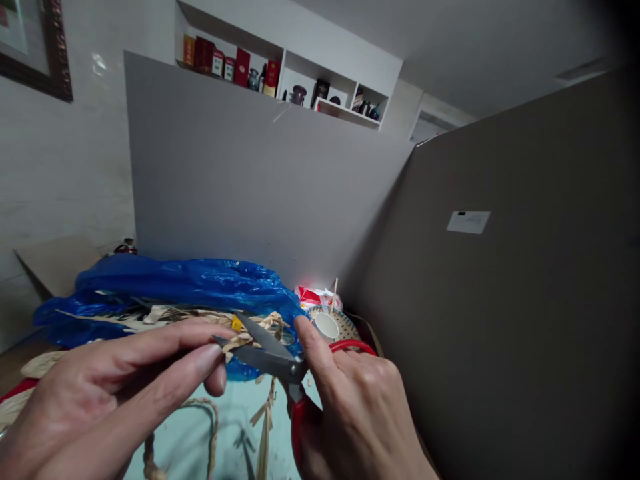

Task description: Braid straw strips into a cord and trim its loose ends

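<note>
My left hand [130,373] pinches a pale dried plant strip, husk-like [239,342], between thumb and forefinger. Red-handled scissors [273,360] are gripped in my right hand [363,400]. Their dark blades stand apart around the strip, with the lower tip close to my left fingertips. Below my hands, a braided cord [214,427] of the same tan material curves over the pale green tabletop [233,437]. Beside it hangs a knotted piece with loose ends [267,417]. A small yellow bit [236,323] shows behind the blades.
Behind my hands lies a crumpled blue plastic bag [190,277] with dried strips in it. To its right are a white cup [327,326], a patterned plate or tray [350,328] and a red-and-white packet [317,295]. Grey panels [260,173] rise at the back and right.
</note>
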Motion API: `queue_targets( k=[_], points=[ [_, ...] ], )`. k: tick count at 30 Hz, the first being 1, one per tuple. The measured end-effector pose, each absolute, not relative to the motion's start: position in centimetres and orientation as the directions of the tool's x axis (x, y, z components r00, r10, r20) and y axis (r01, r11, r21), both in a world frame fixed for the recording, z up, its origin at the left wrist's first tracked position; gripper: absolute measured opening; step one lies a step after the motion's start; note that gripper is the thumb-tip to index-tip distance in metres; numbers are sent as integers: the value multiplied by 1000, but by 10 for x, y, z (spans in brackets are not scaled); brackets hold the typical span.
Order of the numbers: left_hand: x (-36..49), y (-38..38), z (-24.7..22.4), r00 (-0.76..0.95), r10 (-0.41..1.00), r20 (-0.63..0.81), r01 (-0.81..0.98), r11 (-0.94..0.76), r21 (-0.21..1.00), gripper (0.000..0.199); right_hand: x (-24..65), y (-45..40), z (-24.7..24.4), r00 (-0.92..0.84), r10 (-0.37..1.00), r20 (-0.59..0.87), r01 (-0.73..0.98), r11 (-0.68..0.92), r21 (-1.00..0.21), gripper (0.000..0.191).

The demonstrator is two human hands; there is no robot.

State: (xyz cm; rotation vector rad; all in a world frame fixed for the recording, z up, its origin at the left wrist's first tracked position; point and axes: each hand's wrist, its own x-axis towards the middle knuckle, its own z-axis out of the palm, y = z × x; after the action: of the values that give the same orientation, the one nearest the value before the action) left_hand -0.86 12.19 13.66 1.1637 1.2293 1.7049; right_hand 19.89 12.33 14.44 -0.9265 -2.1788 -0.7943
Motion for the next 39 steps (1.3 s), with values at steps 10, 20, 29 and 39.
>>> queue_targets(
  k=[10, 20, 29, 39],
  points=[
    [-8, 139, 142, -332, 909, 252, -76, -292, 954, 36, 197, 130, 138, -515, 335, 789, 768, 588, 252, 55],
    [-15, 119, 132, -330, 894, 302, 48, -304, 951, 13, 195, 134, 132, -541, 366, 757, 750, 617, 238, 53],
    [-28, 108, 126, -284, 859, 426, 339, -326, 882, 20, 197, 136, 128, -503, 446, 740, 768, 623, 147, 51],
    [-24, 118, 126, -290, 912, 290, 253, -219, 942, 26, 195, 128, 143, -341, 827, 447, 275, 542, -794, 21]
  ],
)
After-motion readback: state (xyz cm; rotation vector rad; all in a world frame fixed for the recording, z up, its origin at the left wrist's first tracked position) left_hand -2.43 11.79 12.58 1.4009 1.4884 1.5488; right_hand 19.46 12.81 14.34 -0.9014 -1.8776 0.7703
